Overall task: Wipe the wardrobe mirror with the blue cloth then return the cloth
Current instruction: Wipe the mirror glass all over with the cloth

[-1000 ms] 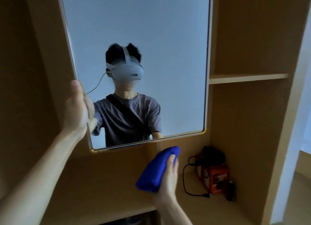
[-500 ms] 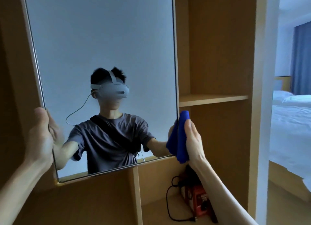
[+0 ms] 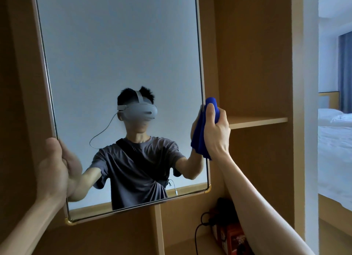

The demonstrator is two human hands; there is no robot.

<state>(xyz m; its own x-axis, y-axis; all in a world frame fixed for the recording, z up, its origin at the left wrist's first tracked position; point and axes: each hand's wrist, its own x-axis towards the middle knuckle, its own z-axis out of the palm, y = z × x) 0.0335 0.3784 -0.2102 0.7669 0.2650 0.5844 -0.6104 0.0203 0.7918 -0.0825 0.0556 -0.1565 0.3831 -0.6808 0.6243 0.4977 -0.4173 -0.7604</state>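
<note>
Head view of a wardrobe interior. The mirror [image 3: 122, 64], a tall rectangular pane in a thin metal frame with brass-coloured lower corners, stands slightly tilted before the wooden wardrobe [image 3: 253, 64]. The left hand [image 3: 52, 169] grips the mirror's left edge low down, the thumb lying along the frame on the near side and the fingers wrapped behind it, where they show in the reflection. The right hand [image 3: 216, 129] is raised at the mirror's right edge, its fingers [image 3: 209, 111] curled round the blue cloth [image 3: 200, 138], which is bunched into a fold. The cloth rests against the frame at about mid-height of the visible pane; its upper end protrudes above the fingers and its lower end hangs below the palm. Whether the cloth presses on the glass itself or only on the frame cannot be told. The reflection shows the person from the waist up in a grey T-shirt with a dark strap across the chest, wearing a white headset with a cable trailing from it. Behind the right hand a wooden shelf [image 3: 257, 121] crosses the wardrobe compartment. Below the right forearm a red box [image 3: 231, 239] and a black cable [image 3: 198, 233] lie on the compartment floor. At far right, beyond the wardrobe side, a bed [image 3: 335, 149] with white linen and a blue curtain [image 3: 345, 73] are visible.
</note>
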